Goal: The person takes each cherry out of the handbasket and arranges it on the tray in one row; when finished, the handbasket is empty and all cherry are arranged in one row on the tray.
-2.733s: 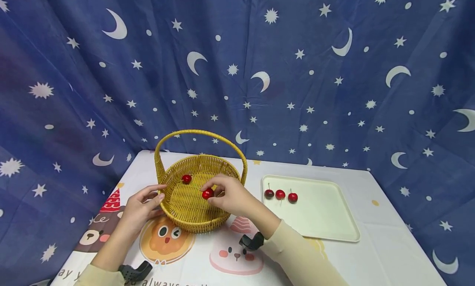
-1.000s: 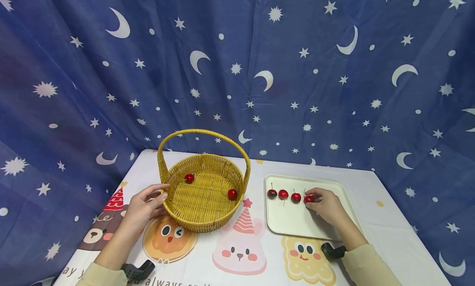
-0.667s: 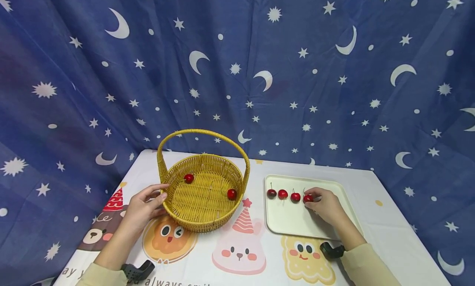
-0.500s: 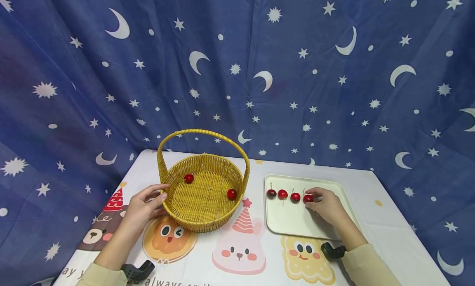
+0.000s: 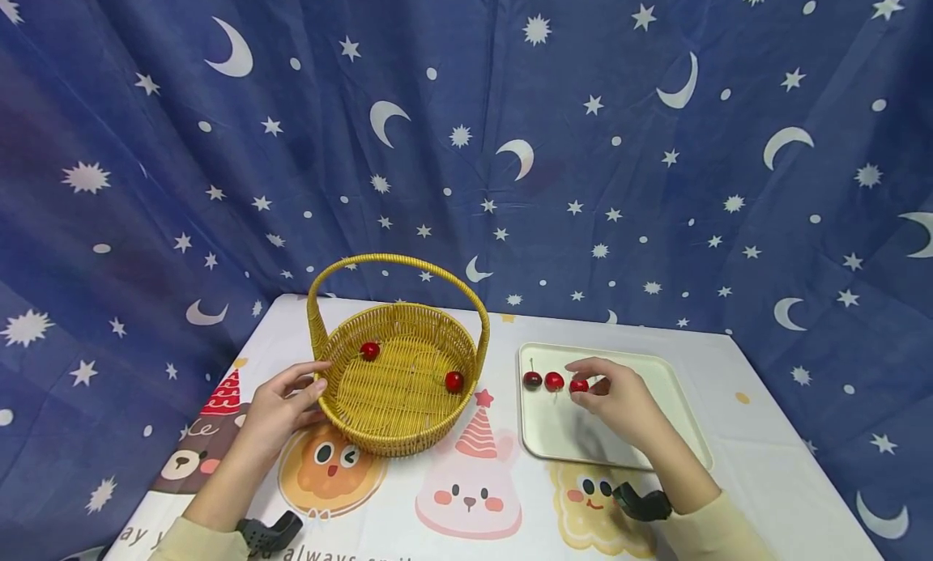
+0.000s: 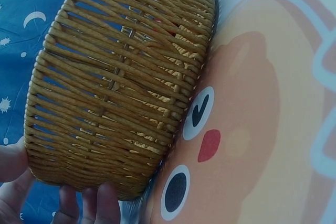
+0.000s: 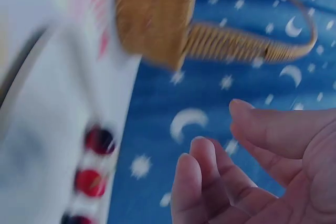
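A yellow woven basket (image 5: pixel 397 444) with a tall arched handle stands on the left of the table. One cherry (image 5: pixel 369 350) lies at its back left, another cherry (image 5: pixel 454 381) by its right wall. My left hand (image 5: pixel 280 407) holds the basket's left side, thumb and fingers at the wall in the left wrist view. Over the cream tray (image 5: pixel 550 439), my right hand (image 5: pixel 619 395) hovers with fingers and thumb apart, holding nothing in the right wrist view. Near it are a dark cherry (image 5: pixel 532 380), a red cherry (image 5: pixel 554 380) and a third cherry (image 5: pixel 579 385) framed by the fingertips.
A white tablecloth (image 5: pixel 758 464) with cartoon prints covers the table. Behind it hangs a blue curtain (image 5: pixel 452 164) with moons and stars. The basket handle (image 5: pixel 397 258) arches above the basket.
My right hand set a cherry in the basket's right side, then went to the tray's rightmost cherry. It has since moved left, now hiding that cherry. The left hand stays at the basket.
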The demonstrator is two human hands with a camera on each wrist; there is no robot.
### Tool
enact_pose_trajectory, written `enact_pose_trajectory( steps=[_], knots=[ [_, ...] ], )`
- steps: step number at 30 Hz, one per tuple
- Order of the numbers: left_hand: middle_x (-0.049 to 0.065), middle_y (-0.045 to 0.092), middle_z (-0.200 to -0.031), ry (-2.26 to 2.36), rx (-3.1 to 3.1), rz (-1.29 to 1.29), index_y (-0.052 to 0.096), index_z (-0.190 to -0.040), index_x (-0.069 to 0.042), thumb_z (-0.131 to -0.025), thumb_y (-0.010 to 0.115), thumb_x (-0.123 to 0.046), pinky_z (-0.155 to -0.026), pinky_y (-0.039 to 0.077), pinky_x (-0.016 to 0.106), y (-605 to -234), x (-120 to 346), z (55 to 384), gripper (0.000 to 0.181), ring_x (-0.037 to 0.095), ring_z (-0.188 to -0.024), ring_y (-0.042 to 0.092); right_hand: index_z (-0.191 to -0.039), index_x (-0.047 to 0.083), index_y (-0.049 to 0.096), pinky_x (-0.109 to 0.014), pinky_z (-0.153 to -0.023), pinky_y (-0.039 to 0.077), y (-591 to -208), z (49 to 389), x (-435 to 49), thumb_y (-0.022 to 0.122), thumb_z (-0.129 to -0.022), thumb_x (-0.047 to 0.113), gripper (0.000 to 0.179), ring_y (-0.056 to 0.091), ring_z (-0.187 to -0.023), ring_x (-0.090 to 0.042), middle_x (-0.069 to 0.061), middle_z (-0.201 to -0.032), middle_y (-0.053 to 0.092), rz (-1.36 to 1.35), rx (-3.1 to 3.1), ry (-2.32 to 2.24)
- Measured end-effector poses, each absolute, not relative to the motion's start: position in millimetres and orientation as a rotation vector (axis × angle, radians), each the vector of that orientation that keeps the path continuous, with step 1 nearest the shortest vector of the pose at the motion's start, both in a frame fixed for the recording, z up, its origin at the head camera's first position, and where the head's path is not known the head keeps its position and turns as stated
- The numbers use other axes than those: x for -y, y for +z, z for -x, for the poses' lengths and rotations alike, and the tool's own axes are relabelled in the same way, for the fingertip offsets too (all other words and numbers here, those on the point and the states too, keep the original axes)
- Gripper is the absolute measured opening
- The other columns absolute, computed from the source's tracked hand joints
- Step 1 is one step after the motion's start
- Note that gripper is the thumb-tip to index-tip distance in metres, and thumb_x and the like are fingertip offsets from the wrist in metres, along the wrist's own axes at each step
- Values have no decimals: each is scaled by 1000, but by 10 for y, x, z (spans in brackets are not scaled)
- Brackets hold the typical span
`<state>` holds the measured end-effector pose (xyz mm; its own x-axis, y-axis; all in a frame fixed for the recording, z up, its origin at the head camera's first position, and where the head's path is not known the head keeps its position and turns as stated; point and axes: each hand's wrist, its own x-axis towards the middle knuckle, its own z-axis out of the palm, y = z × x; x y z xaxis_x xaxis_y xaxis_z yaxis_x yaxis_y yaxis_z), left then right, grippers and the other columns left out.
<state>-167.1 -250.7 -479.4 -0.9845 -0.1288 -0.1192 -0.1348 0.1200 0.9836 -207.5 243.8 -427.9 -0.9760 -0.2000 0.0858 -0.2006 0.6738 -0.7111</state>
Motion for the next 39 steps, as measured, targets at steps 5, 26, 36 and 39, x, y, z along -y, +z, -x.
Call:
enact_pose_trajectory(
  steps=[5, 26, 36, 39],
  knots=[
    [8, 51, -123, 2064, -2341, 280, 58, -152, -6, -108, 67, -23, -85, 68, 30, -4806, 2502, 1677, 48, 13, -97, 72, -125, 13, 76, -25, -73, 60, -4114, 1906, -2031, 82, -90, 0, 38, 68, -85, -13, -8, -113, 78, -604, 2846, 1292],
    [10, 53, -126, 2063, -2340, 276, 57, -153, -8, -109, 67, -23, -86, 68, 30, -4828, 2528, 1690, 48, 13, -100, 73, -133, 23, 75, -26, -82, 60, -3770, 2486, -236, 81, -96, 10, 39, 71, -99, -11, -1, -117, 77, -1221, 2750, 1384],
    [9, 53, -124, 2072, -2334, 289, 58, -153, -7, -109, 67, -24, -86, 68, 31, -4820, 2526, 1690, 48, 12, -98, 73, -139, 20, 72, -39, -105, 59, -4077, 2956, 171, 80, -98, 15, 42, 68, -130, -27, -3, -134, 75, -1090, 3026, 1371],
    [8, 52, -123, 2082, -2335, 279, 58, -153, -6, -108, 67, -24, -85, 68, 31, -4827, 2525, 1687, 49, 13, -98, 73, -138, 20, 73, -42, -115, 54, -4207, 3053, 241, 81, -97, 15, 42, 64, -137, -26, -2, -139, 74, -1098, 3089, 1293]
  ],
)
